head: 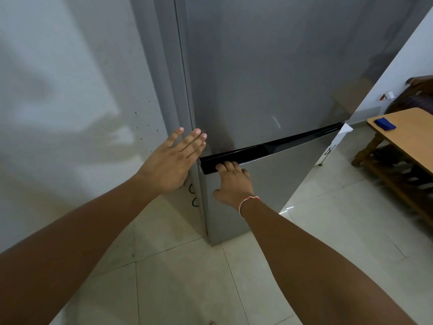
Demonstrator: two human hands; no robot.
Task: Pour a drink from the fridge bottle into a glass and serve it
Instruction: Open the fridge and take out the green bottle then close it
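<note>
A tall grey metal two-door fridge point(269, 78) stands shut, filling the view from centre to 12 o'clock. The left hand point(172, 164) lies flat and open, fingers spread, against the fridge's left side edge. The right hand point(234, 184), at its 3 o'clock, has its grip hooked closed over the glossy black handle strip point(269, 147) atop the lower door point(257, 191). A light wooden counter point(412, 132) at 3 o'clock carries a blue cloth point(384, 124). No bottle or glass shows.

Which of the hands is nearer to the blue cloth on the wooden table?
Right. The right hand grips the fridge's black door strip, closer to the blue cloth; the left hand lies farther left.
</note>
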